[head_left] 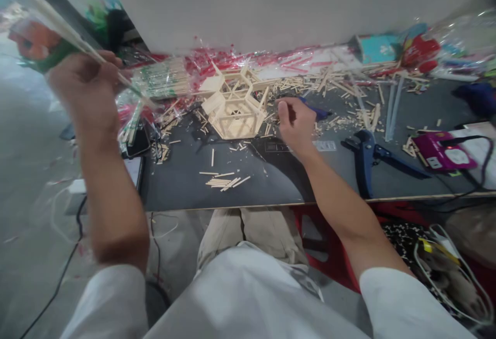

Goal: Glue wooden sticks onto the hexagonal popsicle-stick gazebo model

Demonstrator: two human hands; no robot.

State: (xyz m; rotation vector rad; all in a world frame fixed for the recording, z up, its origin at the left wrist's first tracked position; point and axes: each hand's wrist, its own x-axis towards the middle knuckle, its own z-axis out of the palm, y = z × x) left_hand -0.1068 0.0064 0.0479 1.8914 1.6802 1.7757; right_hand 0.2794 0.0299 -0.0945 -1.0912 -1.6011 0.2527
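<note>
My left hand (87,78) is raised at the left, fingers closed round a long thin clear strip (83,44) that is blurred by motion. My right hand (296,124) hovers or rests at the right of the wooden model with its fingers curled; whether anything is between them is hidden. The model (236,117), built of pale sticks in hexagon shapes, stands on the dark table (174,194). A small pile of cut sticks (222,182) lies in front of it.
Blue cutters (364,163) lie to the right, near a magenta box (445,150) with a cable. Stick scraps (333,83) and plastic-wrapped bundles (166,78) line the back. A phone (138,141) sits at the left. A red stool (329,256) is below the table.
</note>
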